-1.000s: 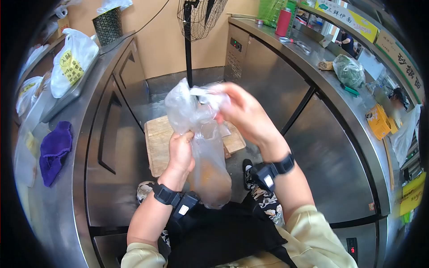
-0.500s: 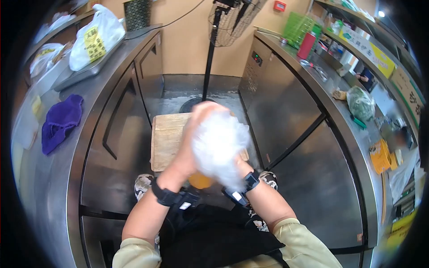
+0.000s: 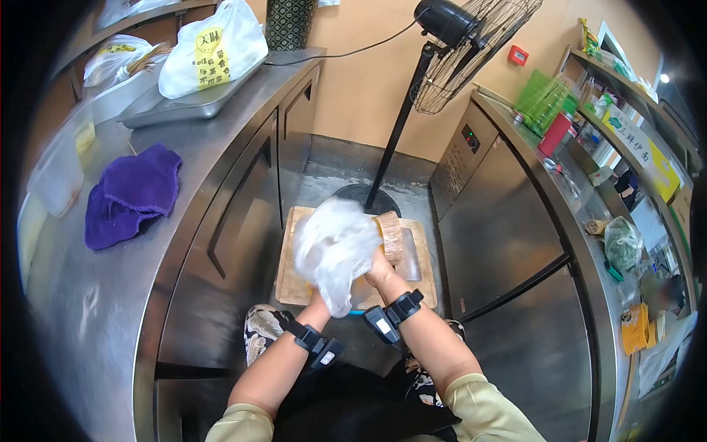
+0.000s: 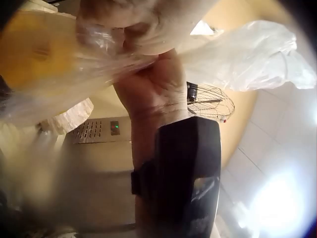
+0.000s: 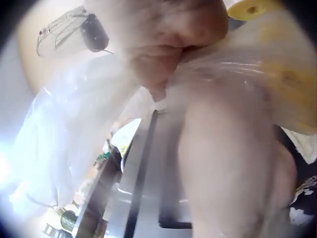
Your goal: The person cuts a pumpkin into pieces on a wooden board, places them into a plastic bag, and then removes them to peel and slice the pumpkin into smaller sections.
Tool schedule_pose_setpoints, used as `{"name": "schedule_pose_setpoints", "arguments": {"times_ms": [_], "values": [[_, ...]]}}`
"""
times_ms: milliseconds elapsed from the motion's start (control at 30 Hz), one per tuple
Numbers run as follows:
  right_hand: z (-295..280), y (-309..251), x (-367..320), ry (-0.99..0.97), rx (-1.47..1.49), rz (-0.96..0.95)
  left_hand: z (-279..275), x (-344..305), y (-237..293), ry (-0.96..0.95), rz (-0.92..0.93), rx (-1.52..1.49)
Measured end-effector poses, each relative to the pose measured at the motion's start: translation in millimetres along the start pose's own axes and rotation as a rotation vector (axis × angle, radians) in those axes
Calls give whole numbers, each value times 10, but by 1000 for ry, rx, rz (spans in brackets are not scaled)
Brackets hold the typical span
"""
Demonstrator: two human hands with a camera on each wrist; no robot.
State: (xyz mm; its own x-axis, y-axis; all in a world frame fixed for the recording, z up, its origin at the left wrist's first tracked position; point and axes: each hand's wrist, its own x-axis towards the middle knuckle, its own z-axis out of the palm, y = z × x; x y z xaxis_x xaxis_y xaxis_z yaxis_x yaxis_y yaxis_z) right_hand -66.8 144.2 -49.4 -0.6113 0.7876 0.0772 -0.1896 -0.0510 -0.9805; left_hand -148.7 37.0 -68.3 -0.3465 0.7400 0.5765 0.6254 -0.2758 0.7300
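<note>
A crumpled, translucent plastic bag (image 3: 335, 247) is gathered between both hands, its loose top spread over them in the head view. The left hand (image 3: 317, 308) is mostly covered by the plastic there; the right hand (image 3: 379, 269) grips the bag's right side. In the left wrist view, the left hand (image 4: 148, 20) and right hand (image 4: 161, 82) close around the twisted neck of the bag (image 4: 237, 59), with orange-yellow contents on one side. The right wrist view has the right hand (image 5: 173, 29) curled on the neck; finger details are blurred.
Below the hands, a wooden board (image 3: 294, 283) carries a brown block (image 3: 392, 239) and a flat grey piece (image 3: 409, 258). A black fan (image 3: 401, 121) stands behind. Purple cloth (image 3: 140, 191) and a white bag on a metal tray (image 3: 177, 107) lie on the left counter; scissors (image 3: 561, 175) on the right.
The hands have come together at the bag's neck after the right hand worked at its top. The bag's loose top has swung left and forward, and the head view has shifted left.
</note>
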Motion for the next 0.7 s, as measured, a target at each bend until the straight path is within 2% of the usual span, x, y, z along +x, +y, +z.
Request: {"name": "schedule_pose_setpoints", "arguments": {"times_ms": [67,133,167,233,267,367,400,500,533,600,667,700], "values": [[56,3,29,-50,-173,-44,-1,18,-58,10,-88,-208],[50,49,177,52,-119,-79,-88,41,-7,50,97,122],[55,85,232,105,-90,-92,-85,58,-51,7,-81,-86],[129,-14,283,234,282,-96,-104,163,-47,-71,-432,-498],[136,-43,340,261,322,-58,-119,143,23,133,-365,-676],[140,-53,350,278,387,-5,-321,-78,-311,127,-632,-726],[148,-38,362,267,383,-6,-405,-153,-276,-24,-831,-871],[171,26,253,226,516,-11,-437,-230,-329,-758,-1120,-1486],[189,34,184,208,586,-16,-387,-244,-362,-723,-1113,-1520],[49,-15,-77,-67,558,156,-186,-228,-496,-657,-1092,-1586],[124,-253,-389,-322,-109,18,-135,-191,-480,-569,-1046,-1704],[262,-428,-552,-424,-762,-207,-151,-102,-403,-545,-1116,-1776]]}}
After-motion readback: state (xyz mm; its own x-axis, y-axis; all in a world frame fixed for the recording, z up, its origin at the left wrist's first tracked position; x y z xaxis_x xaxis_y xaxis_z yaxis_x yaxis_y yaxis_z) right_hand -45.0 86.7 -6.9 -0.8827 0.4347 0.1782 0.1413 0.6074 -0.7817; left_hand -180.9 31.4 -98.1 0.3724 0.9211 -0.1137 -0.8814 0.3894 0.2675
